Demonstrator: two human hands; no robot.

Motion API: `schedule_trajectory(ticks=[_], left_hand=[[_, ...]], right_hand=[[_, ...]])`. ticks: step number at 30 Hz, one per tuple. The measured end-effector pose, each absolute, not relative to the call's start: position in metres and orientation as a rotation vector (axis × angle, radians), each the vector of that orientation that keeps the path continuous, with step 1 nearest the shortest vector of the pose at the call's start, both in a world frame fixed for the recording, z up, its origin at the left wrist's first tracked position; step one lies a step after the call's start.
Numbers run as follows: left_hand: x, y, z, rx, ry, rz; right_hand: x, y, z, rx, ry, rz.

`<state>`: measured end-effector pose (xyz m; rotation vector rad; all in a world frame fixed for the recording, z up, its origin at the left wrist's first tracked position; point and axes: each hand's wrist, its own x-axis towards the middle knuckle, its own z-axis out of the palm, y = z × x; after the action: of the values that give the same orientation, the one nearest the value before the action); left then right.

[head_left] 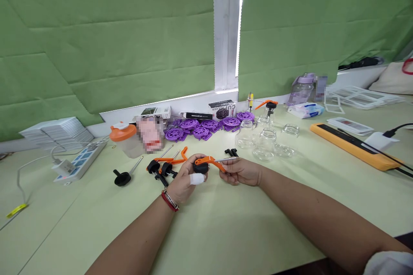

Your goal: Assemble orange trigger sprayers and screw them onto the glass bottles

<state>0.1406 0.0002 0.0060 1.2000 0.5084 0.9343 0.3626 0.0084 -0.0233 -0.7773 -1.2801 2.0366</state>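
Observation:
My left hand (pixel 185 182), its thumb wrapped in white, grips a round black cap (pixel 201 168) with a curved orange crank arm (pixel 209 161) on top. My right hand (pixel 240 172) pinches around a thin metal rod (pixel 229 159) at the arm's lower right end. Whether the rod is fixed to the arm cannot be made out. Beside my left hand lie black caps with stems (pixel 154 166) and loose orange crank arms (pixel 183 154). Farther left rests another black cap with a metal rod (pixel 122 178). Small black parts (pixel 231 152) sit just beyond my right hand.
Purple slotted discs (pixel 200 132) line the back, before a cup holder box (pixel 222 111). Glass jars (pixel 267 137) stand right of centre, one with a crank top (pixel 271 105). A power strip (pixel 79 163) and orange-lidded cup (pixel 124 137) are left; an orange power bar (pixel 351 146) is right.

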Motion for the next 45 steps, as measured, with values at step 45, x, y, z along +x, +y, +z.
schedule_trajectory(ticks=[45], left_hand=[[0.142,0.014,0.009,0.789,0.652,1.306]], right_hand=[[0.316,-0.015,-0.019,-0.870,-2.824,-0.226]])
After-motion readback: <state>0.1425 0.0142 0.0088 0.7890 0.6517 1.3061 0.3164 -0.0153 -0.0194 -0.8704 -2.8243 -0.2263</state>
